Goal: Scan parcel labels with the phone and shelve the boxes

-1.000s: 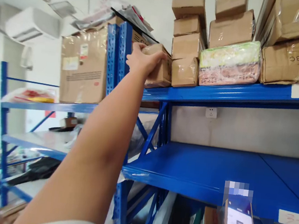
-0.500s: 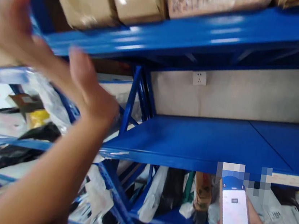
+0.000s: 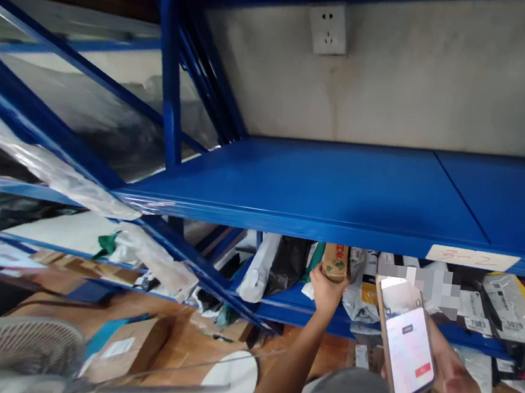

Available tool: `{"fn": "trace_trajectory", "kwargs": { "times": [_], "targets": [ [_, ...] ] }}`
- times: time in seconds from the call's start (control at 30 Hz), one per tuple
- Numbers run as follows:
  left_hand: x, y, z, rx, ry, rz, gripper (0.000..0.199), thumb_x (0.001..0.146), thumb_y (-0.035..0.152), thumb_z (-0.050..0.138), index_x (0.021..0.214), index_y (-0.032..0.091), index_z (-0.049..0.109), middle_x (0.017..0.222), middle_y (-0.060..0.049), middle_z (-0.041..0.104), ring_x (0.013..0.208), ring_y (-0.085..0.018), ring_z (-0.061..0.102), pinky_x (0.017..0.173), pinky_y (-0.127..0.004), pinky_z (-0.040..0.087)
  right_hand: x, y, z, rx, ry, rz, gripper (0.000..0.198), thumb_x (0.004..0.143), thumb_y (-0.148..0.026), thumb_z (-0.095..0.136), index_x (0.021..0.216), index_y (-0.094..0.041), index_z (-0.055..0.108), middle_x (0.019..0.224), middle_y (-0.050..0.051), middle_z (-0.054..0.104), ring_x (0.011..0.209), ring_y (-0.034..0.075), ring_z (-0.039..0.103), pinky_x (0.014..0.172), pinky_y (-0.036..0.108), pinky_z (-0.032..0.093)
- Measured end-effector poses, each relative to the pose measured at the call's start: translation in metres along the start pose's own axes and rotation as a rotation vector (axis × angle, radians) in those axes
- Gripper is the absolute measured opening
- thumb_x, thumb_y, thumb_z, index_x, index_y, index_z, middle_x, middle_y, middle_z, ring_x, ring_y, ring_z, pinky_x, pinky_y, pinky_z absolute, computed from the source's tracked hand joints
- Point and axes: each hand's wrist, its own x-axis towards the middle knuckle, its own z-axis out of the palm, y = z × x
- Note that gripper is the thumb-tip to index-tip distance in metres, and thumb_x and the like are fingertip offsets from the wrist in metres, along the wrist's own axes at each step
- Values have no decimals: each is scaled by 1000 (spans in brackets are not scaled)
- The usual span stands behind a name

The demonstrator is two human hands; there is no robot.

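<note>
The left hand (image 3: 326, 293) grips the near end of a narrow brown cardboard box (image 3: 336, 260); to its right, the right hand (image 3: 446, 367) clasps a lit, rectangular smartphone (image 3: 407, 351).

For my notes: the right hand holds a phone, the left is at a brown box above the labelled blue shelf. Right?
Not above: the head view shows the brown box at the left hand below the labelled blue shelf. The right hand does hold a phone.

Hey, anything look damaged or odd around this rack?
Crumpled plastic trails loosely along the left side of the rack, and a brownish streak stains the wall below the socket. The cardboard box in the left hand shows no obvious damage.
</note>
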Motion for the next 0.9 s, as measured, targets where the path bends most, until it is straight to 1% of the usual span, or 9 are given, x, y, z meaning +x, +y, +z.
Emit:
{"fn": "trace_trajectory", "kwargs": {
  "times": [0.13,0.33,0.43,0.5,0.6,0.7,0.77,0.83,0.9],
  "targets": [
    [10,2,-3,-126,114,-45,59,48,25,79,102,20,56,100,-7,57,107,-33,59,101,-51,50,-16,2,-3,13,148,-69,128,66,-54,90,163,-28,10,116,17,73,86,32,75,52,29,58],
    [47,-3,-5,-242,280,-203,52,61,33,69,108,16,54,100,-9,63,89,-25,67,85,-45,57,-37,4,-9,92,423,-123,133,59,-59,91,163,-33,13,119,14,74,87,34,74,47,29,53],
    [57,4,-17,-235,328,-151,48,65,36,68,107,16,56,101,-11,61,89,-26,66,83,-47,57,-47,7,-18,114,490,-131,135,57,-61,91,163,-31,13,116,14,76,84,34,74,48,30,52],
    [54,16,-26,-204,316,-19,51,64,36,70,110,17,60,104,-11,58,93,-27,64,86,-49,56,-52,11,-25,135,520,-137,136,58,-60,91,163,-29,10,112,15,77,85,34,74,48,30,51],
    [39,33,-28,-158,178,256,59,54,33,78,111,21,67,104,-8,60,101,-30,62,102,-51,51,-52,15,-32,161,545,-150,136,60,-57,91,164,-28,8,111,14,78,85,34,74,48,29,50],
    [17,38,-11,-3,-178,566,59,49,30,85,106,25,73,100,-7,67,104,-32,62,119,-55,37,-47,14,-33,162,532,-181,130,62,-58,90,163,-31,13,117,13,77,83,32,73,50,30,51],
    [2,33,4,138,-420,720,57,55,25,84,111,27,73,100,-7,70,104,-31,63,121,-56,33,-43,11,-31,146,494,-180,128,63,-58,89,163,-29,16,113,14,77,81,32,73,50,31,51],
    [-14,24,15,221,-543,774,54,63,15,77,115,29,72,102,-7,70,104,-29,64,119,-56,36,-40,9,-29,133,467,-167,126,63,-58,89,163,-26,19,108,15,78,78,33,72,50,32,51],
    [-27,16,18,241,-559,759,51,68,13,76,116,29,72,104,-8,68,107,-29,63,120,-61,31,-39,9,-28,122,458,-162,124,64,-58,88,163,-24,22,105,16,78,74,32,72,50,32,51]
  ]
}}
